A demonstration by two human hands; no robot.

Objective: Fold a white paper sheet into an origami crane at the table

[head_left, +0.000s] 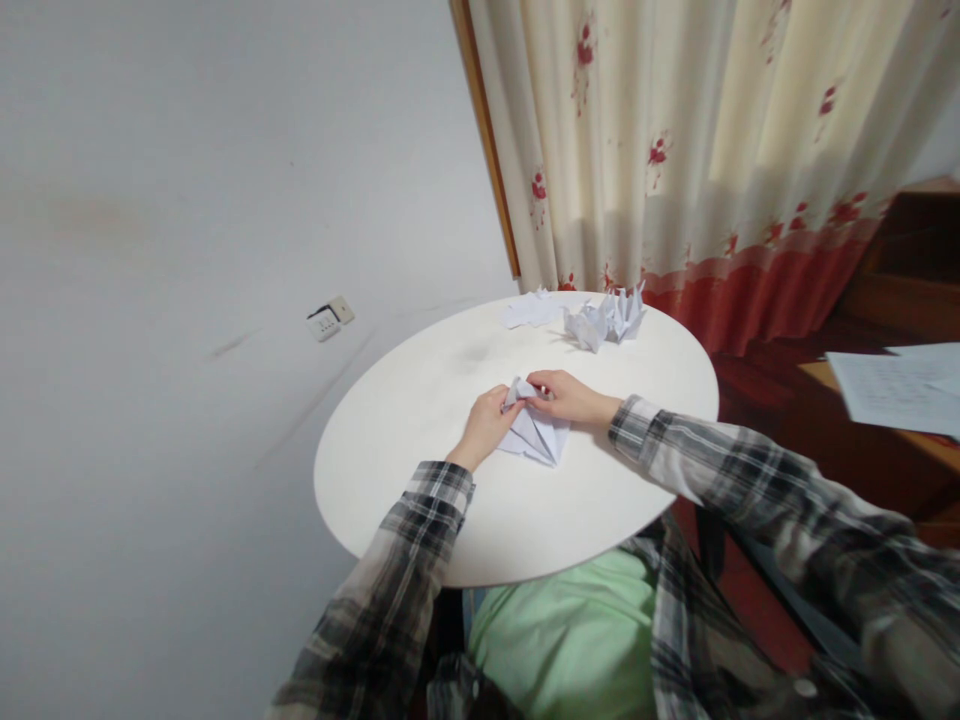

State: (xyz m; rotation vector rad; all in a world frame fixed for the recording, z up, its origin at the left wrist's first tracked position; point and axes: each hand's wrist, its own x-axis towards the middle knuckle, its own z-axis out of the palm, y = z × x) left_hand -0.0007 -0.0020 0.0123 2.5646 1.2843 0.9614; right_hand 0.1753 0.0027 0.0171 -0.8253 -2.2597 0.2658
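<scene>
A folded sheet of white paper (541,438) with several creases and a pointed lower end lies on the round white table (390,470). My left hand (486,420) pinches its upper left edge between thumb and fingers. On the upper right edge, my right hand (564,394) grips the paper in the same way. A flap of the paper stands up between the two hands. Parts of the fingertips are hidden behind the folds.
Folded white paper figures (606,318) stand at the table's far right. White paper pieces (529,309) lie left of them. A wall with a socket (325,323) borders the left side; a curtain (622,150) hangs behind. Written sheets (892,390) rest on furniture at the right.
</scene>
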